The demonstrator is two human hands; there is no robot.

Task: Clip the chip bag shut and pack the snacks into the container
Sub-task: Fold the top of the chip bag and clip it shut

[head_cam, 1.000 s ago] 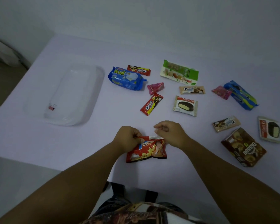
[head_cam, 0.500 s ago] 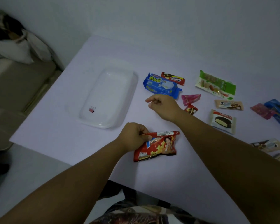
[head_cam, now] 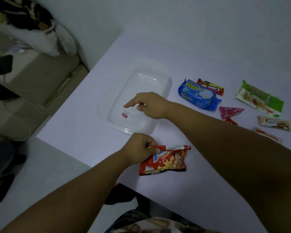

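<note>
A red potato chip bag (head_cam: 166,161) lies near the table's front edge. My left hand (head_cam: 139,147) pinches its folded top at the left corner. A clear plastic container (head_cam: 165,83) sits on the table beyond it, with a small pink binder clip (head_cam: 125,114) lying inside at its near left. My right hand (head_cam: 149,104) hovers over the container with the index finger stretched toward the clip, just above and right of it, holding nothing.
To the right of the container lie a blue cookie pack (head_cam: 197,94), a red cookie bar (head_cam: 210,86), a green snack bag (head_cam: 259,98), a pink triangular packet (head_cam: 230,111) and several small wrapped snacks. The table's left edge drops to the floor beside a beige sofa (head_cam: 32,78).
My right hand left the chip bag and moved left across the table until it hangs over the container near the clip. My left hand kept hold of the bag's top. The view swung left.
</note>
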